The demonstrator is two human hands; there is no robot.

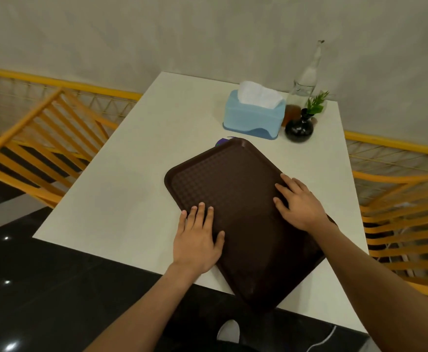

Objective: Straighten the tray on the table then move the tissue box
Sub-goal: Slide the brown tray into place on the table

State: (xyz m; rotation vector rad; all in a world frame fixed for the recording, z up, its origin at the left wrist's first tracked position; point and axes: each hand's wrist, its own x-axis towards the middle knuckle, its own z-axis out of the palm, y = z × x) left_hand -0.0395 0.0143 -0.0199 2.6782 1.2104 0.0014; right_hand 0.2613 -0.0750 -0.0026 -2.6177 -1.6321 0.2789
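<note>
A dark brown textured tray (pixel 228 179) lies askew on the white table (pixel 121 194), turned like a diamond, its near corner hanging over the table's front edge. My left hand (pixel 197 237) rests flat on the tray's left rim, fingers spread. My right hand (pixel 299 201) lies flat on the right rim, fingers spread. A light blue tissue box (pixel 253 118) with white tissue sticking out stands beyond the tray, near the table's far side.
Right of the tissue box stand a clear glass bottle (pixel 307 74) and a small black vase (pixel 298 128) with a green sprig. Something purple (pixel 222 142) peeks from under the tray's far corner. Yellow chairs (pixel 45 138) flank the table. Black floor lies in front.
</note>
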